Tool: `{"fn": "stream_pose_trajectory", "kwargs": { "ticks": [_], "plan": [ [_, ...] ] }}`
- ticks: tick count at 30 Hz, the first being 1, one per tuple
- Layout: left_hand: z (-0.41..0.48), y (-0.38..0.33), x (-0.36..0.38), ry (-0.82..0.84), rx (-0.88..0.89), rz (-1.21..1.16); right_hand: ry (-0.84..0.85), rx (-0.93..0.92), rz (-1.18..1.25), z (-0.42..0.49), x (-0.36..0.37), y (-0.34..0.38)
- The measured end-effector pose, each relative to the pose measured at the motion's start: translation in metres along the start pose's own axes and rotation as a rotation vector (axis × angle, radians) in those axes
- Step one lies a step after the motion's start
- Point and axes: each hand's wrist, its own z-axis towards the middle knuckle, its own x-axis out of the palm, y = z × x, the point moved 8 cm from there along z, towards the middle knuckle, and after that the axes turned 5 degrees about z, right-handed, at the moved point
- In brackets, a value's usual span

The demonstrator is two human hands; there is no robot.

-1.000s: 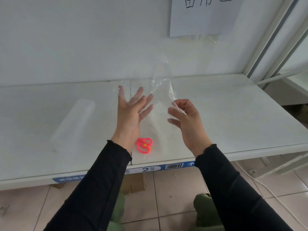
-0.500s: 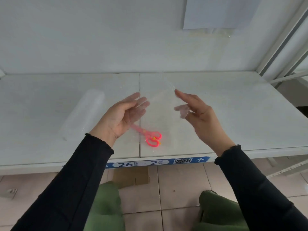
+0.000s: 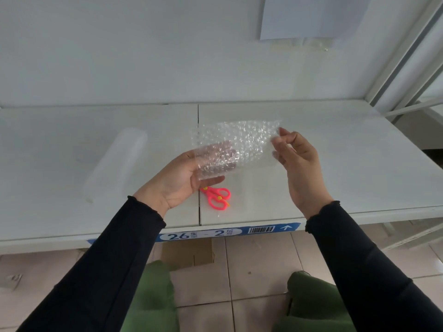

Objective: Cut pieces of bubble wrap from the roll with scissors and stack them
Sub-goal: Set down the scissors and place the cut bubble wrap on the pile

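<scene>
I see the cut piece of bubble wrap (image 3: 242, 142) held up in the air above the white shelf (image 3: 347, 164), over its middle seam. My left hand (image 3: 182, 178) lies palm up under the piece's left end, fingers loosely spread beneath it with the thumb on the near edge, so the sheet rests on them. My right hand (image 3: 297, 161) pinches the right edge between thumb and fingertips. Just below the left hand, the pink scissors (image 3: 217, 197) lie on the shelf near its front edge, blades hidden under the hand. Farther left, the bubble wrap roll (image 3: 117, 161) lies on the shelf, well apart from both hands. A blue label strip (image 3: 230, 232) runs along the shelf's near edge.
</scene>
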Motion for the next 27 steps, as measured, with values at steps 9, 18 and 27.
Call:
{"fn": "stream_pose_trajectory", "kwargs": {
  "ticks": [9, 18, 27],
  "plan": [
    [0.0, 0.001, 0.021, 0.113, -0.028, -0.222, -0.095, -0.142, 0.004, 0.0, -0.004, 0.012],
    [-0.003, 0.0, 0.018, -0.128, 0.06, 0.004, -0.104, -0.239, -0.026, 0.0, -0.004, 0.019],
    [0.001, -0.007, 0.019, -0.209, 0.159, 0.064, -0.108, -0.218, -0.005, 0.003, -0.009, 0.024]
  ]
}}
